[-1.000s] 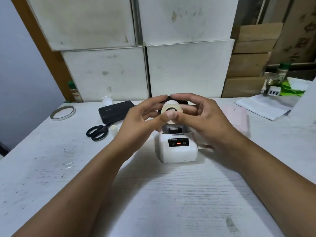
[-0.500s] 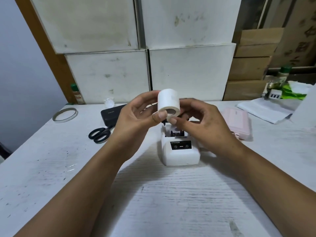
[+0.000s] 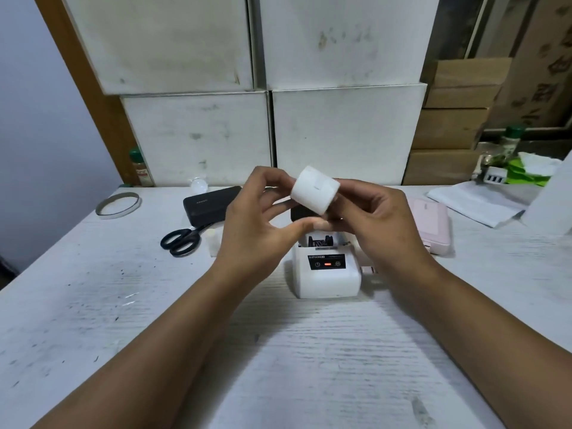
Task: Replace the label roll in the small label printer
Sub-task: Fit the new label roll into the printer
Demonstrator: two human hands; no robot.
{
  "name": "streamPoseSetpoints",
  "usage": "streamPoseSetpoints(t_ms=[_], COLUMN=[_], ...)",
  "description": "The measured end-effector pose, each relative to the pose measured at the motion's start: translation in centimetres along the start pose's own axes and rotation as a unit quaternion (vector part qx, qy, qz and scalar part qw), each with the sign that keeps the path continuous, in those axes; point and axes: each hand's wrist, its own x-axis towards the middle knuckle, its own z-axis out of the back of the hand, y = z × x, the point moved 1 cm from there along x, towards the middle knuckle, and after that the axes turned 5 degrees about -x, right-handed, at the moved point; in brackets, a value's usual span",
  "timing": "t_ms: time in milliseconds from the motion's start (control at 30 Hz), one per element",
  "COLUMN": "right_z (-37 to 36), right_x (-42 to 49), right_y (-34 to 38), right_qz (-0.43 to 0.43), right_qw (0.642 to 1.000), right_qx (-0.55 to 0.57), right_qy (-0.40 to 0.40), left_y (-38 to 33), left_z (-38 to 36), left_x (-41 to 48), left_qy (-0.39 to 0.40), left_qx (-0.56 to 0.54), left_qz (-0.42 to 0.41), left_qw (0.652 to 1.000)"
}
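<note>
A white label roll (image 3: 314, 189) is held above the table between both hands, its curved side facing me with a small tab showing. My left hand (image 3: 257, 221) grips its left end with fingertips and thumb. My right hand (image 3: 376, 218) holds its right end. Below them stands the small white label printer (image 3: 326, 277), its lid open and the dark roll bay visible at the top; a red light shows on its black front panel.
Black scissors (image 3: 181, 239), a black power bank (image 3: 210, 204) and a tape ring (image 3: 117, 205) lie at the left. A pink device (image 3: 433, 224) sits right of the printer, papers (image 3: 476, 202) beyond it. White boxes (image 3: 346, 131) stand along the back.
The roll has been lifted from just above the printer and turned, so its curved side faces me instead of its open core. Both hands rose with it.
</note>
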Motion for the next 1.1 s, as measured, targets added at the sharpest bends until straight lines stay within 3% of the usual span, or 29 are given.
streamPoseSetpoints(t_ms=[267, 500, 700, 1100], right_z=[0.6, 0.7, 0.7, 0.6], right_x=[0.3, 0.2, 0.5, 0.8], right_y=[-0.4, 0.1, -0.4, -0.9], right_qz=[0.07, 0.009, 0.024, 0.029], right_qw=[0.99, 1.0, 0.999, 0.996], right_qx=[-0.125, -0.011, -0.04, -0.078], right_qy=[0.005, 0.002, 0.009, 0.022], left_y=[-0.2, 0.2, 0.1, 0.3], left_z=[0.4, 0.6, 1.1, 0.9], left_x=[0.3, 0.3, 0.4, 0.4], left_qy=[0.041, 0.046, 0.039, -0.009], left_qx=[-0.058, -0.049, 0.176, 0.249], left_qz=[0.032, 0.006, -0.175, -0.267], left_qw=[0.997, 0.998, 0.968, 0.931])
